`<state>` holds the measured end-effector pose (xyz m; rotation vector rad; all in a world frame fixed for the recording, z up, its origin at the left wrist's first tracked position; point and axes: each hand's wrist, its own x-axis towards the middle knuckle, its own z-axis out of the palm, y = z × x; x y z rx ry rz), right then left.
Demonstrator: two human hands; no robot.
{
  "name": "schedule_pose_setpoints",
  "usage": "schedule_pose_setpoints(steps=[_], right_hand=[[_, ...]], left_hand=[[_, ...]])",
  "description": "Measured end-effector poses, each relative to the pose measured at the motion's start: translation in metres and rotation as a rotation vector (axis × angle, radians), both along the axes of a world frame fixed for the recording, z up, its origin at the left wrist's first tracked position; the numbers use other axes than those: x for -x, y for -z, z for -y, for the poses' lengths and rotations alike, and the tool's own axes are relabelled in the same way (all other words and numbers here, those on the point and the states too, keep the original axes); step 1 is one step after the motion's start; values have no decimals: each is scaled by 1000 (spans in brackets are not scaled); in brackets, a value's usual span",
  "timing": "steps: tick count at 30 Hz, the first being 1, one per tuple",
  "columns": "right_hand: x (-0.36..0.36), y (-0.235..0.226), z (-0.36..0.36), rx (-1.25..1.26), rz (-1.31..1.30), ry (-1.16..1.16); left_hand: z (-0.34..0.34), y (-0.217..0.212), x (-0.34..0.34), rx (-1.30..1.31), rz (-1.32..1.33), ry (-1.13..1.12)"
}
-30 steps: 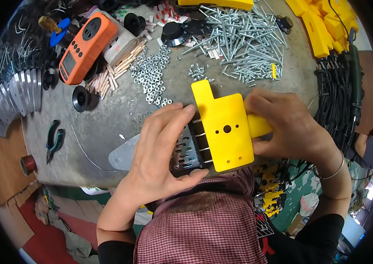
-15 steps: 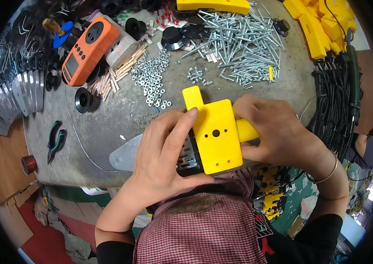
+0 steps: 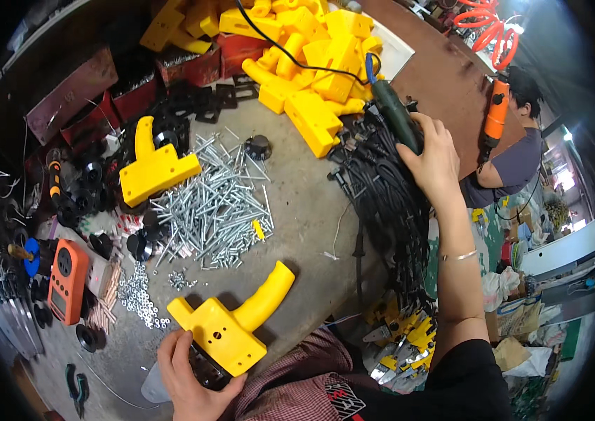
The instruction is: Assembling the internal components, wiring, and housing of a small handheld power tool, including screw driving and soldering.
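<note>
My left hand [image 3: 186, 382] grips the lower side of a yellow plastic tool body [image 3: 230, 340] with a long curved handle. A black slotted metal part [image 3: 207, 366] is fitted along its side, and a grey flat blade [image 3: 157, 386] shows partly behind my fingers. Out to the right, my right hand [image 3: 434, 154] is closed round a dark green electric screwdriver [image 3: 390, 105] with a blue cord end. Its lower end is hidden by my hand. Beneath it lies a thick bundle of black power cords [image 3: 388, 186].
A heap of long screws [image 3: 206, 203] covers the middle, with another yellow body [image 3: 153, 172] beside it. More yellow bodies [image 3: 311, 63] pile up at the back. Nuts [image 3: 139, 295], an orange meter [image 3: 67, 281] and pliers [image 3: 76, 389] lie left. A co-worker [image 3: 511, 147] sits at right.
My right hand has let go of the yellow handle and reached right to the electric screwdriver. My left hand keeps the tool body. The view has turned to the right.
</note>
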<state>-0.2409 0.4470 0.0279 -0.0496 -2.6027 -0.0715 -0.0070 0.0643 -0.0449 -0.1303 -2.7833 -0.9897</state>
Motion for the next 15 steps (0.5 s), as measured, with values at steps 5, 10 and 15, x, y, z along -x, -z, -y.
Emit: schedule_pose_setpoints(steps=[5, 10, 15], right_hand=[[37, 18, -54, 187, 177, 92], [37, 14, -50, 1158, 203, -210], [-58, -20, 84, 2289, 443, -728]], left_hand=[[-2, -14, 3, -101, -51, 27], [4, 2, 3, -69, 47, 3], [3, 3, 5, -74, 1, 28]])
